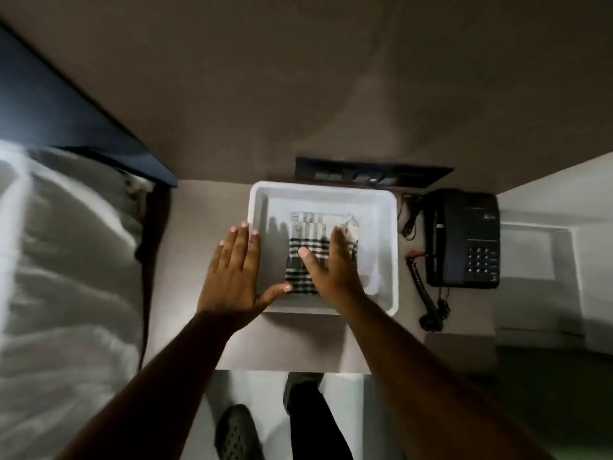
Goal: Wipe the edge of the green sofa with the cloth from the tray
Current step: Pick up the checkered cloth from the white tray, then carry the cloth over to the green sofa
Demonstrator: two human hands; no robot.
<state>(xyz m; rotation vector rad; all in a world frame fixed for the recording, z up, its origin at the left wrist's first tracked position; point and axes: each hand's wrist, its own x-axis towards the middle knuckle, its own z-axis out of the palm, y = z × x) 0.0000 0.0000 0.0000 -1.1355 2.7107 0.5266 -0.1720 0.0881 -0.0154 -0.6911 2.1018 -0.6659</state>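
Observation:
A white tray [386, 207] sits on a small bedside table [205, 207]. Inside it lies a folded cloth [306, 227], black-and-white checked at the near end and pale at the far end. My right hand [331, 267] lies flat on the cloth with its fingers spread, the thumb pointing left across the checks. My left hand [237, 272] is open and flat over the tray's left rim, and its thumb reaches toward the cloth's near left corner. A dark green surface [537, 410] at the lower right may be the sofa.
A black telephone [462, 237] with a coiled cord stands right of the tray. A dark switch panel [368, 175] is on the wall behind. A bed with white bedding [66, 260] fills the left side. My feet stand on pale floor below the table.

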